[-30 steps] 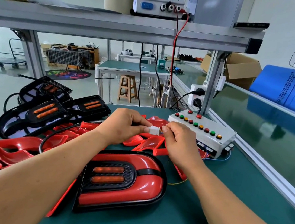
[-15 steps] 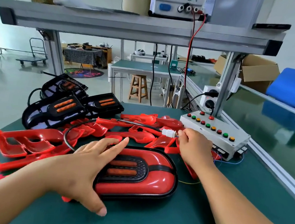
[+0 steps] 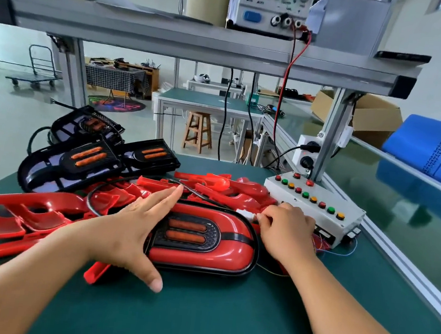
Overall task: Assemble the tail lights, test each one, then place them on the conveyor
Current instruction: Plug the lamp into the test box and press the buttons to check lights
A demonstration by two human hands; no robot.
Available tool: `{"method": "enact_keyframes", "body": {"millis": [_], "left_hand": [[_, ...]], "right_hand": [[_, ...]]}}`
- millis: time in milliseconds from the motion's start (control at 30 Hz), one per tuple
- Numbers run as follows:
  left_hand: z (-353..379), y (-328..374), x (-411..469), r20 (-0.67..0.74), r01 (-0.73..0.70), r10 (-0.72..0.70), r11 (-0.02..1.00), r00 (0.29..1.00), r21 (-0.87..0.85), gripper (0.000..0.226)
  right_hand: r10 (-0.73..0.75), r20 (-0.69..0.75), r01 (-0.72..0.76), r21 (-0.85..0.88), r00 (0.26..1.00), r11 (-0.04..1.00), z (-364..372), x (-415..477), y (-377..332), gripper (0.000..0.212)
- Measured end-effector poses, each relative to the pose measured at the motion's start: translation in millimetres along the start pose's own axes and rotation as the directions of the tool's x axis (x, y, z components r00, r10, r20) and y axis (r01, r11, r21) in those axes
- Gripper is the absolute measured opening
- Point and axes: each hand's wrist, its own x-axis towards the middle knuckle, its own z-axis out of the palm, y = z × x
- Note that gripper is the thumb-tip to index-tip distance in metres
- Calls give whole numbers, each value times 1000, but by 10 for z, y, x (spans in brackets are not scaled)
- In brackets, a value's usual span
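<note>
Head view: left hand (image 3: 135, 228) flat on tail light (image 3: 228, 253); right hand (image 3: 286, 229) pinches connector (image 3: 244, 214).

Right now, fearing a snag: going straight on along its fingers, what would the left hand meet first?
Probably the black cable just past the left hand, then red lens covers; depth is unclear.
</note>
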Motion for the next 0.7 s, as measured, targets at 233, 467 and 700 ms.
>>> {"method": "enact_keyframes", "body": {"millis": [233,467,700], "left_hand": [[-116,-112,-122,51,86,-87,996,995,21,145],[-147,-64,-106,41,36,-36,999,999,-6,133],[-148,-81,-116,11,18,-18,1000,1000,3,135]], "right_hand": [[28,-56,-27,8,998,1000,-123,286,41,39],[110,305,-31,-254,946,967,-16,724,-45,100],[124,297,-20,-330,947,944,103,811,-30,100]]}}
